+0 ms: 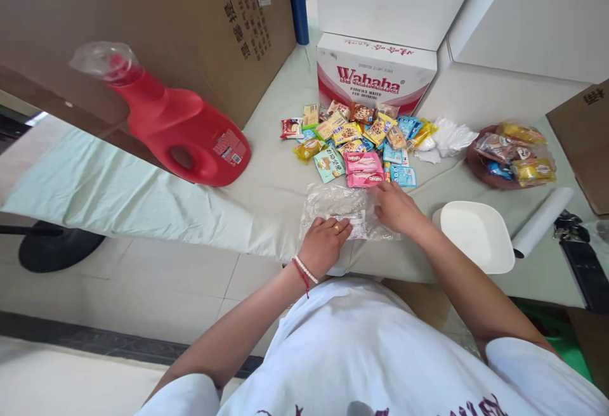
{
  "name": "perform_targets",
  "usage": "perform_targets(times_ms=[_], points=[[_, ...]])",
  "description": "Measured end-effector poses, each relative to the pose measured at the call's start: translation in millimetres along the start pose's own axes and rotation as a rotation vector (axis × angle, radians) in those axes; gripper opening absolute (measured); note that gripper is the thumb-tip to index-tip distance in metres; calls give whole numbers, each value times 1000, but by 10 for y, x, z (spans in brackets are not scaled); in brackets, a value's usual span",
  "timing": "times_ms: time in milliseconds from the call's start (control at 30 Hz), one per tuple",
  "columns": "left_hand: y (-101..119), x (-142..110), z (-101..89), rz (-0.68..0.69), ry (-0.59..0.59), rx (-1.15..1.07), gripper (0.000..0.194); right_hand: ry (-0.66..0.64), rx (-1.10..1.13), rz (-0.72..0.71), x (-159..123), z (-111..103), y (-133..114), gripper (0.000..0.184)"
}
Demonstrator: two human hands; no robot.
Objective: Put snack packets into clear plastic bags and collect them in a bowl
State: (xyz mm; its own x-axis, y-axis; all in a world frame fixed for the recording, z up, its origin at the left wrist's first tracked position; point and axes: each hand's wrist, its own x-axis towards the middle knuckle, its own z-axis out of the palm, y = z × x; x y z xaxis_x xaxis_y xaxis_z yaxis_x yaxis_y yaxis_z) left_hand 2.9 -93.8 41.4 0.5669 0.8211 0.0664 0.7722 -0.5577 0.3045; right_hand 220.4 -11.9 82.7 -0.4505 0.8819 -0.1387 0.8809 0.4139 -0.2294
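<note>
We had both bare hands low over the cloth-covered table point(271, 175). Our left hand point(327, 241) lay palm down on a clear plastic bag point(314, 203), its fingers stretched out and covering part of a white label point(359, 222). Our right hand point(396, 207) was at the bag's right side with its fingers bent; we could not tell whether it gripped the film or only touched it. The bag lay beneath and between our hands. Just beyond our right fingertips we had pink packets point(364, 163), and past them a heap of small wrapped snacks point(346, 132) in front of a Wahaha box point(375, 80). Near our right forearm, to its right, sat a white dish point(476, 232); farther ahead on that side was a brown bowl point(474, 165) full of packets. Well ahead and left of our left hand we saw a red jug point(190, 115).
</note>
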Motion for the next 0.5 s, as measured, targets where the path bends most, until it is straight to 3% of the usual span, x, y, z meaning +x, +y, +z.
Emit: perform_targets(times_ms=[133,300,400,500], points=[[-88,-80,76,15,27,12,50,42,-39,-230,396,30,-244,41],[-104,-154,142,25,39,16,51,-29,-181,-195,833,229,-408,27],[-125,-166,183,30,50,-4,53,-113,-124,-176,884,152,-350,20],[-136,-168,199,26,62,-25,52,-94,-85,-298,731,-36,-311,20]])
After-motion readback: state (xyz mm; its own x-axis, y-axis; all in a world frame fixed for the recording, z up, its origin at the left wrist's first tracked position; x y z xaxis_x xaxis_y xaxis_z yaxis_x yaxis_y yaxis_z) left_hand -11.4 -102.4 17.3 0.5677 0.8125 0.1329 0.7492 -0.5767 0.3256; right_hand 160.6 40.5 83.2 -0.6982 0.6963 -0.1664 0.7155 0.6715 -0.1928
